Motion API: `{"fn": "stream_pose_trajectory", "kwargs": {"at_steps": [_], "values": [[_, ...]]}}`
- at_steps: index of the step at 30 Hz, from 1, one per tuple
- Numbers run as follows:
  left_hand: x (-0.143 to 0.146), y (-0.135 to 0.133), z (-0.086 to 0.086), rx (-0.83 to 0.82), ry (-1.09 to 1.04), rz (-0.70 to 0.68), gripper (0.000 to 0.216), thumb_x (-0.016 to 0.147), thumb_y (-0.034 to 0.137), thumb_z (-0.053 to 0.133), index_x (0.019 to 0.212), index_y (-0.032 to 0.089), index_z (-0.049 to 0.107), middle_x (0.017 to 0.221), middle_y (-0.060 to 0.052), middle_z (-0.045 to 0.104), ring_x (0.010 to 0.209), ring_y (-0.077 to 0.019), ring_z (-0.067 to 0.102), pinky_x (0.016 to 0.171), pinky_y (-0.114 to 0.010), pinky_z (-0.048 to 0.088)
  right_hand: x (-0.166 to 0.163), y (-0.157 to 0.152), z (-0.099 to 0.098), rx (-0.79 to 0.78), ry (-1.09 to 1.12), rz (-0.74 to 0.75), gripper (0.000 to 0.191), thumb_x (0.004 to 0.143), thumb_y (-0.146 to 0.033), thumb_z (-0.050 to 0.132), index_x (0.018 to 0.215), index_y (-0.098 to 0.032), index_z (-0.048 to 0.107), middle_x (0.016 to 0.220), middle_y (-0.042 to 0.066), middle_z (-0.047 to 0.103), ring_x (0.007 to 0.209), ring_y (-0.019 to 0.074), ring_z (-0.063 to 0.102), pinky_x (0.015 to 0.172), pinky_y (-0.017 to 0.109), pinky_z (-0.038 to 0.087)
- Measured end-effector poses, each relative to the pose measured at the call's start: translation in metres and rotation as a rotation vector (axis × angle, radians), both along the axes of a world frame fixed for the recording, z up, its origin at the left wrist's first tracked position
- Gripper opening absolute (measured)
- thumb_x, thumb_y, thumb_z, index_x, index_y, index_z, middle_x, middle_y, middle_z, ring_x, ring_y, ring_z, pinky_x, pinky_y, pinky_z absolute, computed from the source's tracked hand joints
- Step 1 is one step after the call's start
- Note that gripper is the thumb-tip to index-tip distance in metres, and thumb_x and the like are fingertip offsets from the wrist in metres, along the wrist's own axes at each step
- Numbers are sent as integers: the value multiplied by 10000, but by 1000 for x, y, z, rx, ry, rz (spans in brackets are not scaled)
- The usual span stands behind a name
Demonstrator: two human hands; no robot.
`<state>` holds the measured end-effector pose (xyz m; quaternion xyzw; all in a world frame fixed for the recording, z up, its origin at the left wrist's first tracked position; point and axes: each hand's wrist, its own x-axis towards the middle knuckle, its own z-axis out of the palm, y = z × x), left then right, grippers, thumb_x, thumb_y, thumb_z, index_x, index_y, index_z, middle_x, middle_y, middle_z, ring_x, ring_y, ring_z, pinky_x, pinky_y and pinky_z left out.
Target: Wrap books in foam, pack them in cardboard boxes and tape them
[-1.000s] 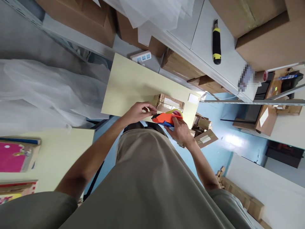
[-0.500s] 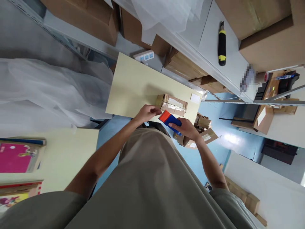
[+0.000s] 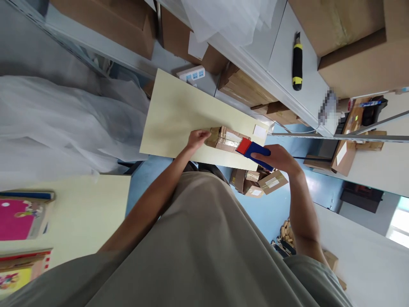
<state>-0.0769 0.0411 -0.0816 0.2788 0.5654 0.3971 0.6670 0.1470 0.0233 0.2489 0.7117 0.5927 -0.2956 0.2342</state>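
Note:
A small taped cardboard parcel [image 3: 225,139] lies near the front edge of a pale yellow table [image 3: 179,115]. My left hand [image 3: 197,138] presses on the parcel's left end with curled fingers. My right hand [image 3: 277,157] grips the blue handle of a red and blue tape dispenser [image 3: 251,148], whose red head rests against the parcel's right end.
A white label [image 3: 259,131] lies on the table's right corner and a power strip [image 3: 191,73] at its far edge. A black and yellow utility knife [image 3: 297,61] lies on the grey shelf among cardboard boxes [image 3: 361,55]. More boxes [image 3: 258,181] sit on the blue floor. White plastic sheeting [image 3: 64,123] is at left.
My right hand has carried the tape dispenser from the parcel's near left side across to its right end. My left hand shifted onto the parcel's left end.

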Motion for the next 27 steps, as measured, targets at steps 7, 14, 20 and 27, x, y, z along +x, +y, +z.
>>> {"fn": "stream_pose_trajectory", "kwargs": {"at_steps": [7, 14, 20, 27], "values": [[28, 3, -24, -72, -9, 21, 129, 813, 279, 874, 803, 174, 800, 855, -51, 829, 849, -189, 718, 812, -293, 518, -18, 21, -2, 64, -56, 108, 651, 923, -848, 745, 702, -243, 647, 653, 54, 682, 609, 210, 646, 586, 356, 419], [50, 3, -34, 55, 101, -43, 243, 903, 432, 809, 953, 195, 818, 990, -86, 839, 952, -248, 751, 886, -345, 564, -28, 32, 4, 9, -93, 100, 614, 972, -778, 734, 696, -243, 613, 676, 48, 701, 621, 196, 643, 605, 352, 415], [40, 4, -33, 115, 321, -34, 350, 891, 338, 822, 1211, 207, 762, 1151, -132, 828, 1031, -302, 788, 1036, -441, 591, -26, 40, 10, -39, -139, 161, 630, 972, -800, 705, 708, -234, 624, 698, 59, 709, 649, 202, 655, 616, 344, 407], [47, 10, -7, 318, 147, -95, 188, 947, 404, 799, 954, 225, 742, 1003, -71, 850, 955, -239, 797, 966, -374, 618, 3, 53, 5, -178, -148, 179, 657, 996, -816, 648, 730, -216, 678, 694, 81, 727, 657, 210, 687, 646, 342, 437]]}}
